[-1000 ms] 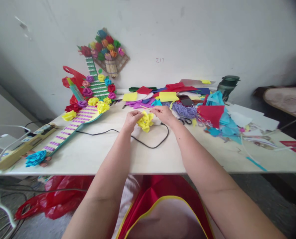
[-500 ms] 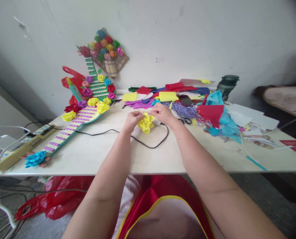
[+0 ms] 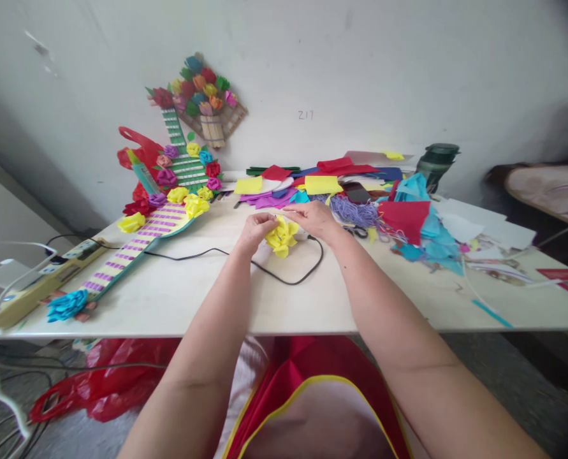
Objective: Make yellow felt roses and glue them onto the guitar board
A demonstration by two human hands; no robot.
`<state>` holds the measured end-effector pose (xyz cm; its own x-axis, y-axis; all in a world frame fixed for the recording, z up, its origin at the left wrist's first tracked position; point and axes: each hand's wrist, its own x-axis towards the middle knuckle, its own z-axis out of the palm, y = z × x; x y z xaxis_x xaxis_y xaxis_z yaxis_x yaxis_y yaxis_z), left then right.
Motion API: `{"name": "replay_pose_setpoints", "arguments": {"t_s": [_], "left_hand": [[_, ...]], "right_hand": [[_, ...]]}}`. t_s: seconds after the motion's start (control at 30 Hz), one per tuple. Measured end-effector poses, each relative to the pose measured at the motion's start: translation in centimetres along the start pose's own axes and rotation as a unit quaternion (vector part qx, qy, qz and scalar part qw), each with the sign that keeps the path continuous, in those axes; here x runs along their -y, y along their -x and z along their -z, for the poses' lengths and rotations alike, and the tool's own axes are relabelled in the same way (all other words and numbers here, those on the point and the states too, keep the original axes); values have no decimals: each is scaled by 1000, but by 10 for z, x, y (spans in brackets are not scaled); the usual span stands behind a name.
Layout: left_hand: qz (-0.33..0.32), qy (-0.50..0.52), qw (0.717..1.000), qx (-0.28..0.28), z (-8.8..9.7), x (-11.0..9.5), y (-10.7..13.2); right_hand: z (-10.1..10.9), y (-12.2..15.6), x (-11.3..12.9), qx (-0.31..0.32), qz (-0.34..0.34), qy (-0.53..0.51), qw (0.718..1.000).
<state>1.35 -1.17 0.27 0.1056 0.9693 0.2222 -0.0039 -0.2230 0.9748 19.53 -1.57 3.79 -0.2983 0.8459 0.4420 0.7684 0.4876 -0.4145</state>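
A yellow crepe-paper flower [image 3: 282, 237] is held up over the middle of the table, its ruffled petals facing me. My left hand [image 3: 256, 231] is closed in a pinch on its left edge, thumb and index finger together. From the right, my right hand [image 3: 315, 218] meets the flower at its upper back edge. Its fingers are held close together and point left, with the thumb beneath. The fingertips partly hide the flower's base, and any thin thread there is too small to make out.
A black cable [image 3: 293, 283] loops under my hands. To the left lies a striped guitar-shaped board [image 3: 145, 239] with paper flowers, beside a power strip [image 3: 54, 280]. Behind are coloured paper sheets [image 3: 322, 185], purple string [image 3: 355, 210], scissors [image 3: 357, 232] and a dark bottle [image 3: 437, 164].
My right hand's fingers have slid left and straightened over the flower's back edge. The flower has turned slightly; my left hand keeps its place.
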Motion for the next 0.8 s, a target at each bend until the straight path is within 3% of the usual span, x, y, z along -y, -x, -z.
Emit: {"name": "replay_pose_setpoints", "arguments": {"t_s": [0.37,0.57,0.8], "left_hand": [[11,9,1000,12,-3,-6,4],[8,18,999,32,1,2,-1],[6,39,998,44,2,5,-4]], "right_hand": [[-3,-2,-5,19,6,15,1000],[-5,-3,-9,21,7,-6,1000],[-4,-3,-8,26,49,29,998]]}}
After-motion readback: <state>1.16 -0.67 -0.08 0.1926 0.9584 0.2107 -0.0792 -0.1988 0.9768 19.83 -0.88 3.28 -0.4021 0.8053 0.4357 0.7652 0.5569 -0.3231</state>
